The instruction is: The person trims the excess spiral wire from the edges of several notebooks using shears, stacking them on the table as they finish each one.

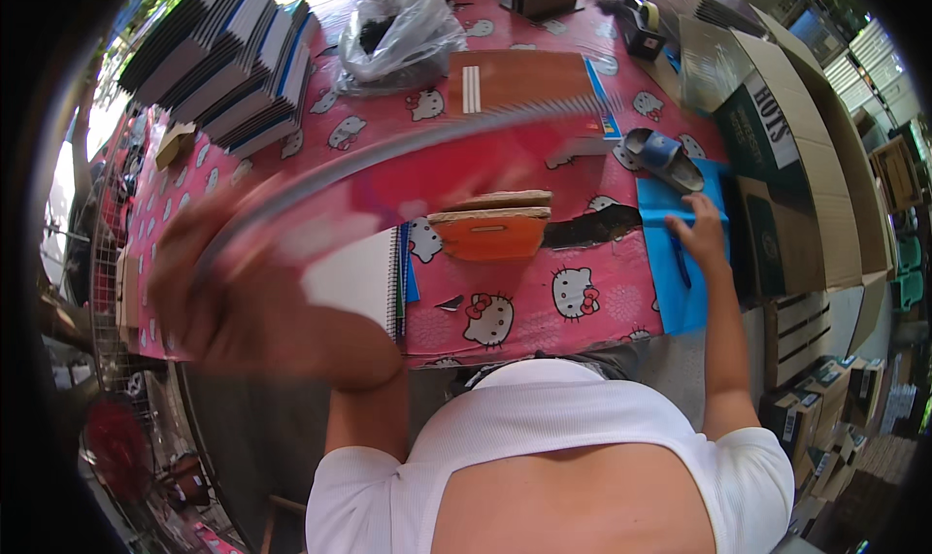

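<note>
My left hand, blurred by motion, grips one end of a spiral notebook. The pink-red notebook is raised and tilted across the middle of the table, its coil edge upward. Under it, partly hidden, lies another spiral notebook with a white page showing. My right hand is over a bright blue sheet at the right, its thumb and fingers apart and holding nothing I can see. A dark blue pen lies beside that hand. Just beyond the fingertips sits a blue and grey slipper-shaped object.
An orange block-like holder stands mid-table on the pink patterned cloth. Behind it are brown-covered books. Tall notebook stacks and a plastic bag are at the far left. An open cardboard box borders the right.
</note>
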A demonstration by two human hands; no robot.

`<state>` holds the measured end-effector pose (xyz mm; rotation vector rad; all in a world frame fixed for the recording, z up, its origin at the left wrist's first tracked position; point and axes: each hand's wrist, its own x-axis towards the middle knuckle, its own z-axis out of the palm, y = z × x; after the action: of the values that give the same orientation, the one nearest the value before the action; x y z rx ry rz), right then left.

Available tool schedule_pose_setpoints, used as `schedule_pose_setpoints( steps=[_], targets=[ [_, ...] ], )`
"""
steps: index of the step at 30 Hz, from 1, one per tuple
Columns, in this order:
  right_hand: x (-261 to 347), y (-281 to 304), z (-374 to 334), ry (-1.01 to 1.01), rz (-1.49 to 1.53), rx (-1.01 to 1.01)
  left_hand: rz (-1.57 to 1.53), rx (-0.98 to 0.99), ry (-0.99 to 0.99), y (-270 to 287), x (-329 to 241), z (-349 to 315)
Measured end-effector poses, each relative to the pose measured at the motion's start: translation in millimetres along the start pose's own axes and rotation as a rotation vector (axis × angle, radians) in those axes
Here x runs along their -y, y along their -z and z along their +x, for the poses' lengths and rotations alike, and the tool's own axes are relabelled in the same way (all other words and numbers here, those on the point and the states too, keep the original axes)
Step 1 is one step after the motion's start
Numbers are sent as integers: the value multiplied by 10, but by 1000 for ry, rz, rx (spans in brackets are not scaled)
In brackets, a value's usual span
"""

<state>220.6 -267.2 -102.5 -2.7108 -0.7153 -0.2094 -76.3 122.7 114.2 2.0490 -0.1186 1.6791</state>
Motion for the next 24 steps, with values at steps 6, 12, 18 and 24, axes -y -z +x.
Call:
schedule_pose_setpoints(
  steps=[6, 12, 18, 24],
  targets=[
    [-107, -214, -676, -81, -151, 12, -284, 250, 234, -481, -488, -646],
    [710, 349, -649, -35, 378, -11, -173, 340, 619, -776, -506, -1346],
    [2103, 934, -866, 431, 672, 71, -209, 316, 501, -797, -481, -1422],
    [2176, 874, -884, 319, 845, 328, -199, 313, 534, -775, -479, -1445]
  ],
)
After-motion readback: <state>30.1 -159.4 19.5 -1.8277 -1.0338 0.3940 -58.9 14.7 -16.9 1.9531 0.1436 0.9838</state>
